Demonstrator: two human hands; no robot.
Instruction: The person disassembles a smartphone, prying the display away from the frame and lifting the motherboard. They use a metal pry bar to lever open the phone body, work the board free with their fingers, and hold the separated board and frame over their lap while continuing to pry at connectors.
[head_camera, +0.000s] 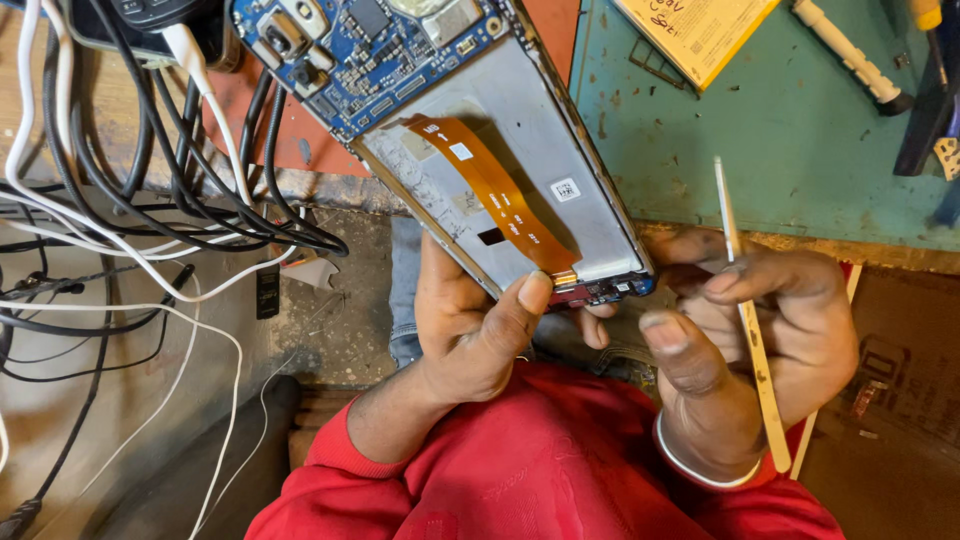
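Red long sleeves pushed up forearms; pale bangle on right wrist; jeans.

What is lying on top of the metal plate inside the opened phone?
An orange flex ribbon crosses the plate diagonally; the left hand's thumb covers its lower end.

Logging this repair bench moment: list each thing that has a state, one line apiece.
Phone: back off, circuit board exposed.
Orange ribbon cable: lying flat across the frame.
Left hand: gripping the phone's lower end.
Right hand: holding a thin stick.
Cables: tangled.
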